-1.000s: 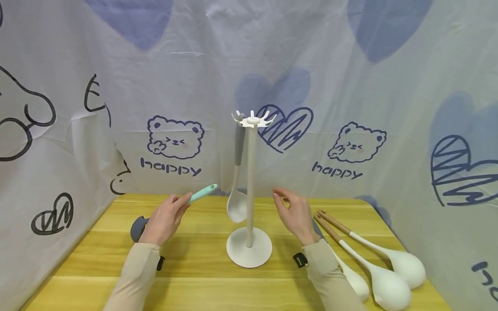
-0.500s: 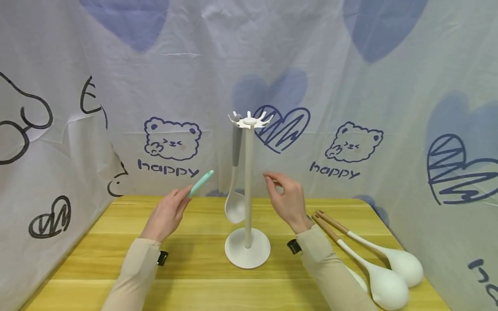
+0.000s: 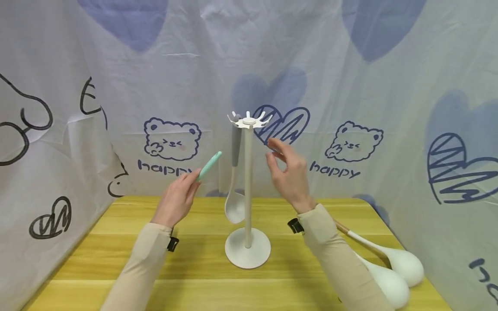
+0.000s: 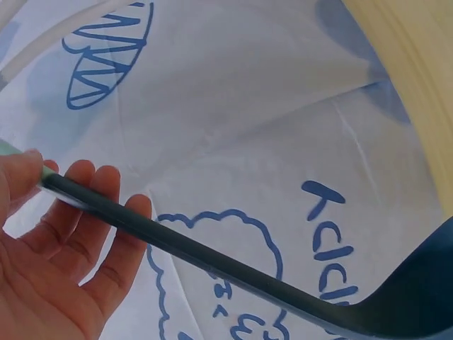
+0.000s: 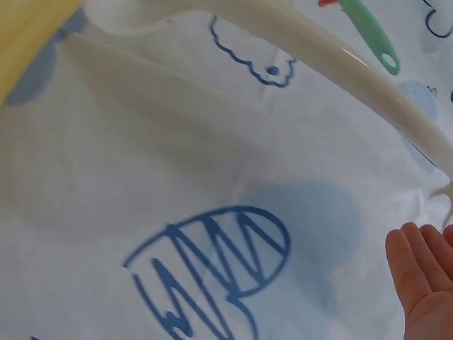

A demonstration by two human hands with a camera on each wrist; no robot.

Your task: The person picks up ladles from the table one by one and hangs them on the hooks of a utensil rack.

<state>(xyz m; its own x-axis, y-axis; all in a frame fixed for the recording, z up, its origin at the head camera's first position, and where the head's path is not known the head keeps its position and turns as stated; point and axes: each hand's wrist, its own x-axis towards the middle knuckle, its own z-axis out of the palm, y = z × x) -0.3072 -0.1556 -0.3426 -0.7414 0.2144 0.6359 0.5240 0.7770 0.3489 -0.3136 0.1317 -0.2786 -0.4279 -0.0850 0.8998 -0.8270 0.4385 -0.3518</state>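
Observation:
My left hand (image 3: 177, 199) pinches a ladle by its mint-green handle (image 3: 210, 165), which points up and right toward the rack. In the left wrist view the ladle's dark shaft (image 4: 212, 263) slants across the fingers down to a dark bowl (image 4: 414, 297) cut off by the frame edge. A white utensil rack (image 3: 248, 185) stands upright between the hands, a ring of hooks (image 3: 249, 122) at its top. On its left side hangs a white ladle (image 3: 235, 208) with a grey handle. Right of the pole, my right hand (image 3: 289, 175) is raised with nothing in it, fingers extended.
On the table (image 3: 194, 263) at the right lie two large white ladles, one (image 3: 406, 268) behind the other (image 3: 389, 285), partly hidden by my right sleeve (image 3: 342, 259). A printed cloth (image 3: 249, 56) hangs behind the table and along both sides.
My left hand has lifted the mint-handled ladle up and toward the rack, its handle tilting steeper. My right hand has risen beside the pole and its fingers have spread.

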